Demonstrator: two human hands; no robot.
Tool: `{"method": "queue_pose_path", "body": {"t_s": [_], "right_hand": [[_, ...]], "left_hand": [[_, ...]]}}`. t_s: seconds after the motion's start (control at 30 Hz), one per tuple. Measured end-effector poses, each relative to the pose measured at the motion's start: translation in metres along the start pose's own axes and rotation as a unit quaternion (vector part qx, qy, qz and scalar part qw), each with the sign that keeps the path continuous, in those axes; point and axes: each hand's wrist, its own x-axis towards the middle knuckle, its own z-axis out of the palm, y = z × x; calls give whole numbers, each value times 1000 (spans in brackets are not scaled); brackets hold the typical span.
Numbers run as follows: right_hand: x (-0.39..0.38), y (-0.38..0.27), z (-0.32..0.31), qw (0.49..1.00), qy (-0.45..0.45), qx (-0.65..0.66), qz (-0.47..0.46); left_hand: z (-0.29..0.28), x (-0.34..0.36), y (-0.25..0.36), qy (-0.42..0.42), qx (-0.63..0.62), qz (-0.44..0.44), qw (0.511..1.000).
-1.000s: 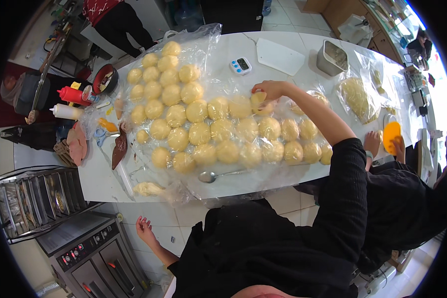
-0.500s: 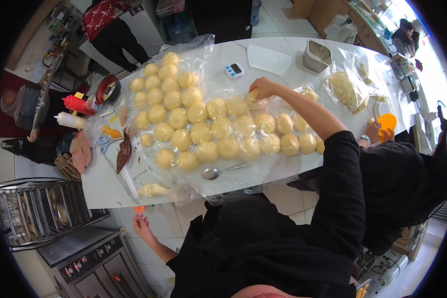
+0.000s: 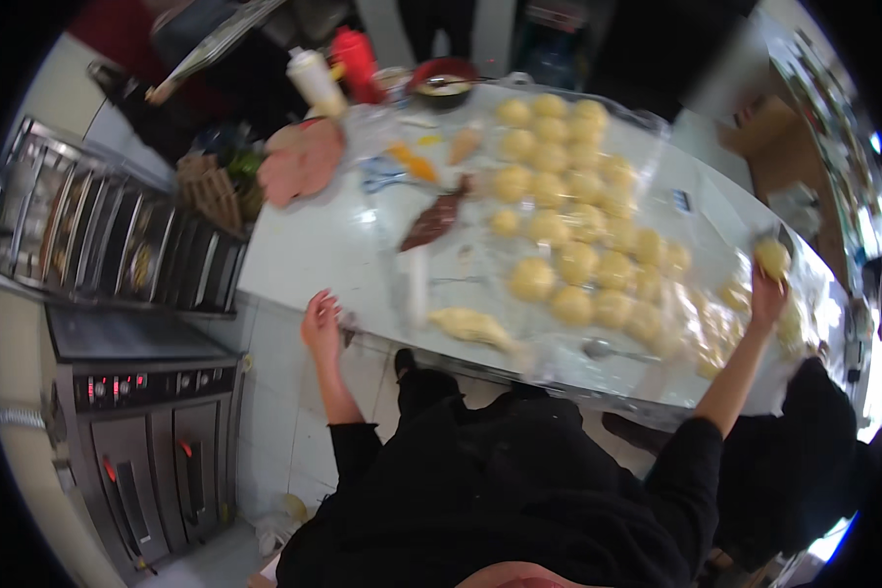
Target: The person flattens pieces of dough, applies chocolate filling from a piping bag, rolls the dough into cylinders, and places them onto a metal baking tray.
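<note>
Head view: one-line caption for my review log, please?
Right hand lifts a dough ball above rows of dough balls on a white table; left hand at its edge.

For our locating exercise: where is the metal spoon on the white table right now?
In the head view, the metal spoon lies near the front edge of the white table, right of centre, just below the round yellow dough balls and left of the right hand.

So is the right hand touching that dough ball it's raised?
Touching: the head view shows the right hand with its fingers closed round the dough ball, lifted above the table.
</note>
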Motion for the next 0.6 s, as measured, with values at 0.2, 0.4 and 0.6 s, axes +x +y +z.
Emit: {"method": "queue_pose_path", "body": {"t_s": [0.2,0.4,0.6], "right_hand": [[-93,242,147,978,72,-178,85],[-121,549,346,708,-303,-593,234],[-129,664,372,515,-398,-753,101]], "left_hand": [[-105,76,-33,-34,-85,-2,996],[-201,119,-57,3,-61,-32,998],[-220,134,-60,30,-107,-11,994]]}}
